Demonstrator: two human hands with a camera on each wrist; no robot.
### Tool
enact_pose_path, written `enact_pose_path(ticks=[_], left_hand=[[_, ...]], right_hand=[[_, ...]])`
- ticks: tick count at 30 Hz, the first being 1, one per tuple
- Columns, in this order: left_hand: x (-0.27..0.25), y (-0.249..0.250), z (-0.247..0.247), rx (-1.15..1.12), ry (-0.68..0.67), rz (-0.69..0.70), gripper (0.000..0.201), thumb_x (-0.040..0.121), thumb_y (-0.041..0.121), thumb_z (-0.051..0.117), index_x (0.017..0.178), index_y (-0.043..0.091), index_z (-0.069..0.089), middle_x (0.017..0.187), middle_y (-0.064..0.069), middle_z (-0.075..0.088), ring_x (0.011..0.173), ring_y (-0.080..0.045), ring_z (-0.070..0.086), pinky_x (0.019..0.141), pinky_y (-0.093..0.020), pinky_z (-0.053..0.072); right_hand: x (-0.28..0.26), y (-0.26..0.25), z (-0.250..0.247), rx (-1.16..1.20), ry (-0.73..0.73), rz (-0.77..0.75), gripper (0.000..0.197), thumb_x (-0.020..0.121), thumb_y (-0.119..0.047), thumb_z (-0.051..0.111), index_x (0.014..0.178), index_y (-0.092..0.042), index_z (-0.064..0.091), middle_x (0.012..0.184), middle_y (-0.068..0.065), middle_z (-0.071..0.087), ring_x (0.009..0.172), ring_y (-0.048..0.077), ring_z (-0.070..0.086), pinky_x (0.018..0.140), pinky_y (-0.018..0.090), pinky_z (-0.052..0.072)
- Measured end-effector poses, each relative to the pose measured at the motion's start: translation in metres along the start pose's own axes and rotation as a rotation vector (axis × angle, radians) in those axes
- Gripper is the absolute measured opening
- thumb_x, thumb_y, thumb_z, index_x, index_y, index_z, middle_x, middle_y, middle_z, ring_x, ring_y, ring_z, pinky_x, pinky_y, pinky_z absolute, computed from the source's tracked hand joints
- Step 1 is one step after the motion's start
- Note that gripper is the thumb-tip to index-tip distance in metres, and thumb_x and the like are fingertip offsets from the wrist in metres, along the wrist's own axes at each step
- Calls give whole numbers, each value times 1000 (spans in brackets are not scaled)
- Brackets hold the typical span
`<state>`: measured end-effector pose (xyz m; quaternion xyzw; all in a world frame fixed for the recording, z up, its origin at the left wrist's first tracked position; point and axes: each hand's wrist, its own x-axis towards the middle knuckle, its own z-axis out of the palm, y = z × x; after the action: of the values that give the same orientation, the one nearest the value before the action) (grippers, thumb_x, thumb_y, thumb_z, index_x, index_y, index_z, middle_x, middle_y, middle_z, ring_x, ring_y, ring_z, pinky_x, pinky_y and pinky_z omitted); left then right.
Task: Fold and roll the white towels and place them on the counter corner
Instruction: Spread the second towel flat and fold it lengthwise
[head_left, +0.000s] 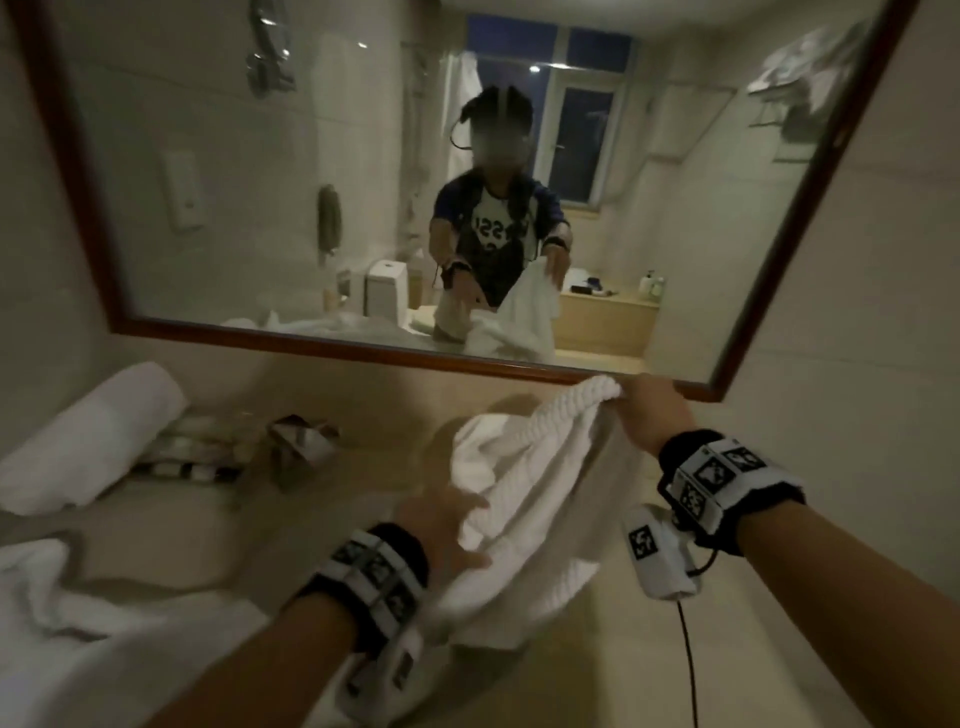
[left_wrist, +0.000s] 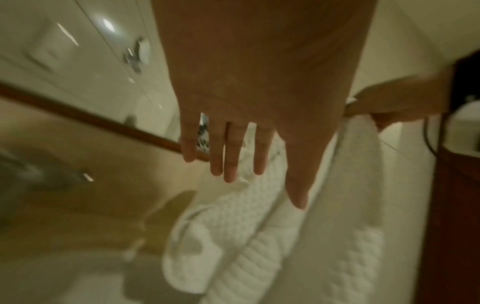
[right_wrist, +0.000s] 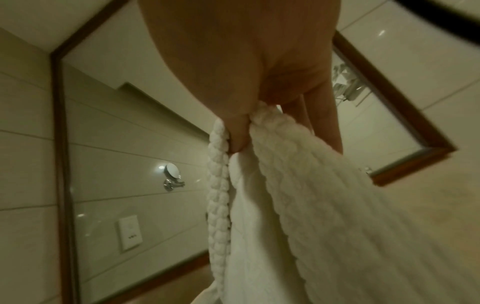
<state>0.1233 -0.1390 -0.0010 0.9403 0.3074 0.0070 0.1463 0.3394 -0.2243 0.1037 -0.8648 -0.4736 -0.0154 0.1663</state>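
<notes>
A white waffle-textured towel (head_left: 524, 493) hangs above the beige counter (head_left: 363, 395). My right hand (head_left: 649, 415) pinches its top edge, and in the right wrist view the right hand (right_wrist: 259, 115) has thumb and fingers closed on the bunched towel (right_wrist: 298, 205). My left hand (head_left: 447, 525) reaches toward the towel's lower left side with straight, spread fingers. In the left wrist view the left hand (left_wrist: 246, 156) is flat and holds nothing, the towel (left_wrist: 259, 236) hanging just beyond it. A rolled white towel (head_left: 93, 436) lies at the counter's back left corner.
Another loose white towel (head_left: 104, 623) is heaped on the counter at the lower left. Small toiletry packets (head_left: 208, 447) and a crumpled wrapper (head_left: 301, 441) sit beside the roll. A wood-framed mirror (head_left: 415, 358) runs along the wall behind the counter.
</notes>
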Motion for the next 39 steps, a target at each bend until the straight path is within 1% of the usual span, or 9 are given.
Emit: enact_pose_path(ticks=[6, 12, 15, 19, 23, 26, 30, 35, 39], left_hand=[[77, 108, 127, 70, -235, 129, 80, 80, 52, 60, 146, 27, 21, 153, 5, 22, 140, -19, 25, 113, -39, 27], [113, 111, 199, 221, -48, 8, 102, 17, 54, 78, 109, 23, 48, 115, 2, 59, 102, -20, 61, 64, -48, 56], [114, 112, 190, 307, 31, 21, 49, 53, 34, 56, 100, 21, 62, 97, 4, 75, 93, -18, 68, 63, -48, 56], [118, 112, 142, 185, 146, -8, 11, 57, 17, 58, 62, 24, 65, 59, 4, 66, 52, -15, 65, 45, -17, 44], [134, 107, 80, 18, 232, -214, 35, 92, 38, 42, 111, 15, 61, 106, -11, 67, 98, -27, 61, 76, -29, 43], [143, 118, 51, -190, 288, -127, 48, 86, 44, 40, 109, 9, 63, 103, -12, 67, 95, -27, 60, 80, -30, 43], [134, 147, 58, -299, 111, 135, 33, 89, 28, 47, 105, 4, 62, 90, -7, 58, 84, -19, 51, 77, -22, 35], [110, 141, 74, -281, -42, 175, 30, 93, 25, 51, 122, 24, 56, 108, 2, 60, 95, -13, 55, 80, -15, 38], [84, 118, 99, 101, -298, 158, 51, 87, 38, 58, 134, 29, 42, 135, 2, 48, 125, -20, 44, 105, -32, 33]], right_hand=[[-4, 153, 21, 38, -174, 197, 28, 96, -12, 41, 113, -11, 63, 108, 13, 66, 93, 32, 66, 69, 35, 56], [12, 225, 42, 243, -234, 339, 21, 94, -15, 47, 97, -2, 63, 93, 21, 67, 79, 34, 68, 73, 44, 59], [32, 226, 52, 566, -202, 402, 21, 95, -15, 47, 92, 1, 61, 91, 20, 65, 77, 32, 65, 71, 44, 59], [41, 218, 64, 1181, -204, 494, 68, 90, -22, 61, 147, -11, 26, 132, 21, 53, 101, 32, 63, 74, 36, 57], [23, 205, 80, 839, -400, 147, 88, 85, -27, 67, 150, -28, 6, 150, 3, 32, 135, 25, 37, 103, 37, 41], [6, 191, 113, 341, -451, -164, 106, 77, -37, 73, 148, -33, -5, 158, 0, 9, 143, 22, 20, 115, 35, 25], [4, 173, 141, 290, -310, -316, 110, 78, -23, 73, 139, -48, -15, 155, -8, -17, 144, 22, 16, 110, 36, 35], [7, 176, 126, 233, -318, -431, 43, 91, -10, 55, 133, -12, 48, 150, 0, 32, 138, 16, 33, 105, 13, 24], [-12, 207, 114, 378, -196, -372, 38, 86, -1, 62, 123, -3, 58, 126, 11, 59, 115, 16, 56, 93, 1, 30]])
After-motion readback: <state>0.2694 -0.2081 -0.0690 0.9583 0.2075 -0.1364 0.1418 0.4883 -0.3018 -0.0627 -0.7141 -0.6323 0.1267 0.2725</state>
